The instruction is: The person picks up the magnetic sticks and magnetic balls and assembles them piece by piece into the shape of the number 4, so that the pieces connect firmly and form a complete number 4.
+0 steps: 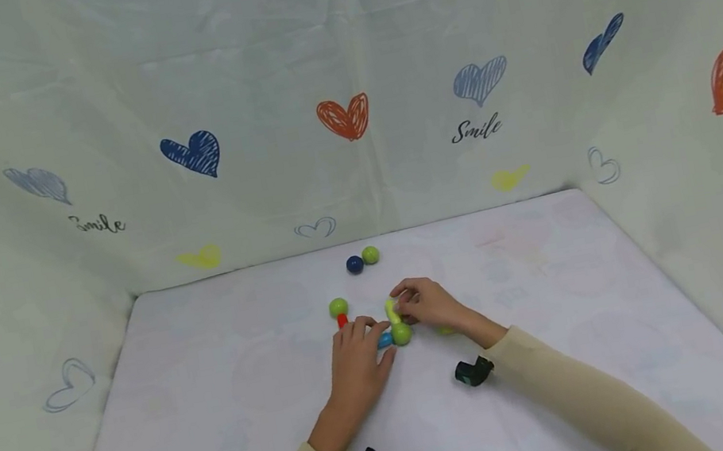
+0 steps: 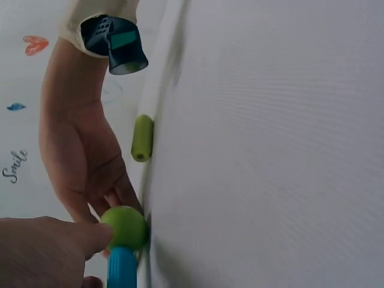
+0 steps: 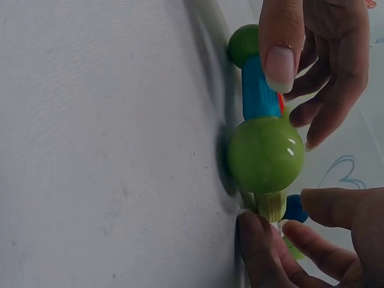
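Note:
Colourful balls and rods form a joined toy piece on the table. A green ball (image 1: 402,334) links a blue rod (image 1: 385,340) and a yellow-green rod (image 1: 392,311). My left hand (image 1: 354,356) hovers low over the blue rod, its fingers loosely extended and thumb apart; one fingertip meets the green ball (image 2: 125,228) in the left wrist view. Thumb and fingers of my right hand (image 1: 428,304) pinch the yellow-green rod. Beyond my left fingers, a red rod (image 1: 343,320) joins another green ball (image 1: 338,307). My left hand hides the corner between red and blue rods.
At the back of the table (image 1: 223,346) lie a dark blue ball (image 1: 355,264) and a loose green ball (image 1: 370,255). A loose yellow-green rod (image 2: 143,138) lies below my right forearm. A printed curtain (image 1: 255,115) surrounds the table. Each wrist carries a black camera (image 1: 473,373).

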`<state>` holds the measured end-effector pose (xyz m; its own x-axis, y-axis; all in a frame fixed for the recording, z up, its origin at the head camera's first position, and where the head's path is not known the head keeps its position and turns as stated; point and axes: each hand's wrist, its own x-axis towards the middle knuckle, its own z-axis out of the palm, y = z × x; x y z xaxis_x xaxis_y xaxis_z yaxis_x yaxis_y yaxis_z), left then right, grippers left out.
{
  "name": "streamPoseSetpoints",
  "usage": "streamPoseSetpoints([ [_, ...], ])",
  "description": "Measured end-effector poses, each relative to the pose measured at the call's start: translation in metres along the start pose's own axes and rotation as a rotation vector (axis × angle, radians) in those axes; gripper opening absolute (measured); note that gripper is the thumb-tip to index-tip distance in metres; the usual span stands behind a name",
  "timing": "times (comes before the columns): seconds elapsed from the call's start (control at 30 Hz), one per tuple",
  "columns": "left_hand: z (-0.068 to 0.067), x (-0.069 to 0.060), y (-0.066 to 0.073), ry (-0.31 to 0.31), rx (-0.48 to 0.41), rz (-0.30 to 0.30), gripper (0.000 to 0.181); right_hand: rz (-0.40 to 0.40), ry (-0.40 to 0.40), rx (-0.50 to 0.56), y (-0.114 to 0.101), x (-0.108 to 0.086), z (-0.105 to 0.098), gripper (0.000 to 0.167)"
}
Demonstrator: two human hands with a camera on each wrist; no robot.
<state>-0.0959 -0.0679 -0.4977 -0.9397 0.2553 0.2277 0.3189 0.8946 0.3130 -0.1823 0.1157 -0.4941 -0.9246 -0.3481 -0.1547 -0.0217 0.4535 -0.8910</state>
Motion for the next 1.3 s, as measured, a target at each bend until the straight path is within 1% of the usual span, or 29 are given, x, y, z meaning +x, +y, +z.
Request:
streamPoseSetpoints([
  [0.13,0.004,0.006,0.003,-0.007,0.028,0.02,0.042,-0.007,-0.012,-0.04,-0.006,0.004,-0.004,0.029],
  [0.27,0.007,0.009,0.004,0.0,0.06,0.025,0.04,-0.015,0.008,-0.081,-0.013,0.011,-0.011,0.029],
  [0.37,0.008,0.011,0.005,-0.01,0.067,0.012,0.038,-0.02,0.03,-0.104,-0.018,0.019,-0.015,0.029],
  [0.53,0.009,0.013,0.008,-0.047,0.068,-0.017,0.039,-0.015,0.072,-0.136,-0.024,0.034,-0.02,0.031],
  [0.7,0.01,0.014,0.012,-0.07,0.069,-0.014,0.039,0.016,0.105,-0.158,-0.025,0.051,-0.023,0.033],
  [0.9,0.011,0.014,0.013,-0.065,0.046,-0.007,0.034,0.058,0.127,-0.202,-0.025,0.069,-0.024,0.038],
  [1.03,0.01,0.015,0.014,-0.057,0.042,-0.002,0.033,0.087,0.138,-0.223,-0.026,0.077,-0.022,0.041],
  [1.1,0.01,0.016,0.015,-0.054,0.044,-0.003,0.033,0.088,0.144,-0.239,-0.026,0.081,-0.02,0.042],
  [1.3,0.009,0.017,0.017,-0.038,0.051,0.003,0.032,0.057,0.151,-0.283,-0.025,0.09,-0.018,0.046],
])
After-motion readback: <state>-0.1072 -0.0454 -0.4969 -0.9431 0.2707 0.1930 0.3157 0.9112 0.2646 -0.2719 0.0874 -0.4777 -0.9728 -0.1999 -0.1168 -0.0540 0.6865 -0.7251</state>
